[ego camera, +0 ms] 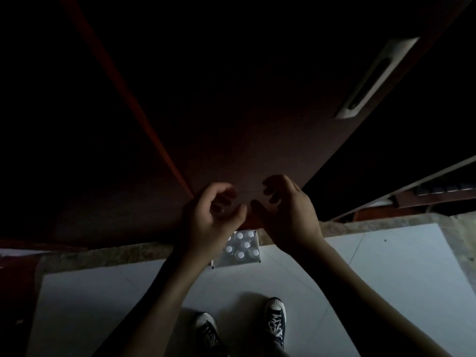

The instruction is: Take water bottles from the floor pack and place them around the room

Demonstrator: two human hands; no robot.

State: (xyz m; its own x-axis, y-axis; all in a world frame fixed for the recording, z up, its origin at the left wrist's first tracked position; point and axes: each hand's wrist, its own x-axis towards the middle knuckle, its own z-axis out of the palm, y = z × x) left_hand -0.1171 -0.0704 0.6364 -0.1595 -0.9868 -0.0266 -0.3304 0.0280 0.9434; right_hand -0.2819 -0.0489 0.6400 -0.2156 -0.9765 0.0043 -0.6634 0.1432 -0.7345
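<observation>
Hands are raised side by side at mid-scene, both empty. Left hand [210, 217]: fingers curled loosely inward, thumb extended toward the right, nothing gripped. Right hand [288, 212]: fingers bent in a loose claw, thumb pointing left, nothing gripped. The two thumbs come near each other without touching. Both bare forearms run out of the near edge of the picture.

Water bottle pack [240, 249] sits on the floor just beyond and below the hands, against the speckled stone threshold [116, 253]. Its left portion is hidden behind the left wrist — only about seven white caps are countable, and the bottle bodies cannot be made out under the wrap.

Two dark lace-up sneakers [277, 319] stand on the pale tiled floor [386, 266] at the near side; the left one is partly cut off by the frame edge.

Beyond the hands rises a dark reddish-brown door panel [244, 112] with a recessed metal handle plate [373, 78] at far right. Lighting is very low — the far left and the opening at right are nearly black, and their contents are unreadable.
</observation>
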